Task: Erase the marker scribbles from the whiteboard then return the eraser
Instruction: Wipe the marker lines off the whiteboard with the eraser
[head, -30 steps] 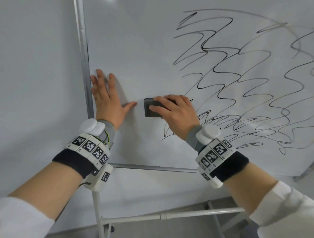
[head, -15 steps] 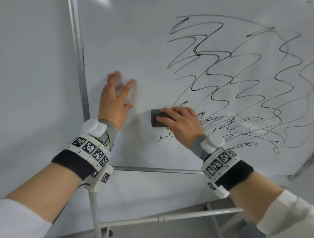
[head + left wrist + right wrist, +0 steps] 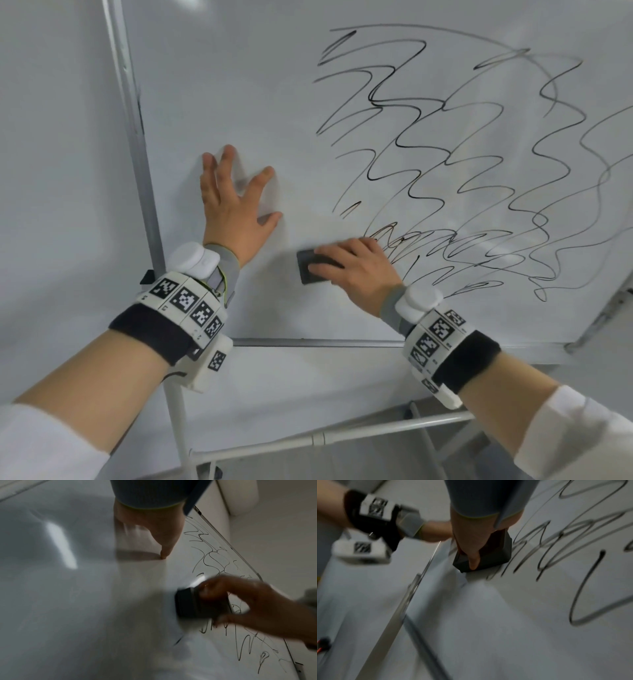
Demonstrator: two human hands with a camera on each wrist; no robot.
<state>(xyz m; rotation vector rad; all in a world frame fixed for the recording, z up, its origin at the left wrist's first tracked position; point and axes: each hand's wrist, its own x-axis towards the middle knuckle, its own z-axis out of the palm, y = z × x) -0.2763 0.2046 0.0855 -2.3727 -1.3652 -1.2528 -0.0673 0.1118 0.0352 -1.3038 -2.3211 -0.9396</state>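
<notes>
The whiteboard point(image 3: 222, 85) fills the head view, with black marker scribbles point(image 3: 462, 164) across its right half. My right hand point(image 3: 356, 270) grips a dark grey eraser point(image 3: 310, 269) and presses it flat on the board at the scribbles' lower left edge. In the right wrist view the eraser point(image 3: 496, 555) sits under my thumb, beside loops of ink point(image 3: 556, 545). My left hand point(image 3: 236, 205) lies flat on the bare board with fingers spread, left of the eraser. The left wrist view shows the eraser point(image 3: 197, 604) blurred in the right hand point(image 3: 248, 604).
The board's metal frame runs down the left edge point(image 3: 137, 144) and along the bottom point(image 3: 308, 342). White stand tubes point(image 3: 342, 437) cross below the board. A plain grey wall point(image 3: 51, 171) lies to the left.
My left hand has moved from the board's left frame rightward and spread out. The eraser and right hand have slid down along the scribbles' lower left, wiping some ink there.
</notes>
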